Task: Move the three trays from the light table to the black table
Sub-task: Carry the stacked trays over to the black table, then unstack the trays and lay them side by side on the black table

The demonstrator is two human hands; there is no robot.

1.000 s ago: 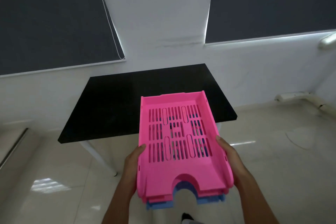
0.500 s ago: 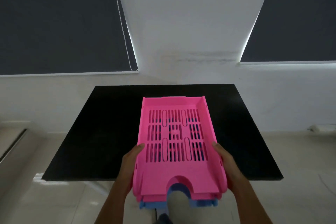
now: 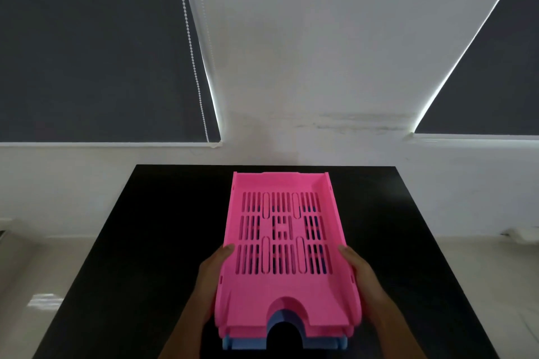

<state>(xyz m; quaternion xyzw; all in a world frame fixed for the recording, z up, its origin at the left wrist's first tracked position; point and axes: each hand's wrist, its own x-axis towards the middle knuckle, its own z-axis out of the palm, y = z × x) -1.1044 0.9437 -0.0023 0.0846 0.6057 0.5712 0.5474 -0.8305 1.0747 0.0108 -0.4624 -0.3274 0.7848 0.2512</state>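
I hold a nested stack of three slotted trays over the black table (image 3: 131, 256). The top pink tray (image 3: 283, 294) covers most of a second pink tray, of which only the front edge shows. A blue tray (image 3: 242, 342) sits at the bottom. My left hand (image 3: 211, 277) grips the stack's left side and my right hand (image 3: 364, 280) grips its right side. Whether the stack touches the tabletop cannot be told.
The black table stands against a white wall (image 3: 306, 67) with dark blinds (image 3: 87, 52) on both sides. A bead cord (image 3: 192, 46) hangs by the left blind. Pale shiny floor (image 3: 35, 285) lies on either side of the table.
I have come closer to the black table. The tray stack, earlier held over the floor in front of it, is now over the tabletop. My grip is unchanged.
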